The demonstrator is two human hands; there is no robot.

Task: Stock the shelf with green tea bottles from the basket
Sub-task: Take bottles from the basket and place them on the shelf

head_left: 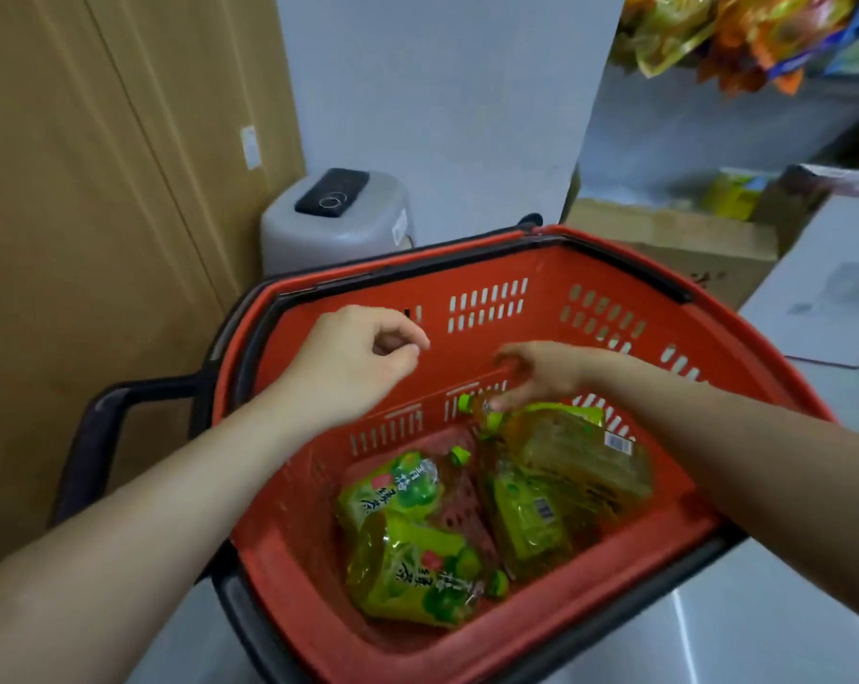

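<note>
Two bare forearms reach in from the near corners, and both hands are over the basket. At far left stands a brown cardboard wall (pixel 96 190), with the basket's black handle (pixel 101 436) sticking out in front of it. The left forearm (pixel 146 510) runs up and to the right. The left hand (pixel 353 360) hovers above the basket's left side, back up, with its fingers loosely curled toward the thumb and nothing in them. Behind it sits one grey bin (pixel 338 219) with a dark panel on its lid. The red basket (pixel 541 269) fills the middle, its near end over a grey table (pixel 713 634). Four bottles (pixel 393 486) of green tea lie on their sides on the basket floor: two on the left, two on the right. The right hand (pixel 541 372) is bent down at the wrist, and its fingertips pinch the neck of the far bottle (pixel 575 451) just behind its green cap (pixel 464 402). The right forearm (pixel 763 461) crosses the basket's right rim. Beyond it are a cardboard box (pixel 689 249) and a white box (pixel 832 298), with blurred snack packs (pixel 738 32) at top right.
</note>
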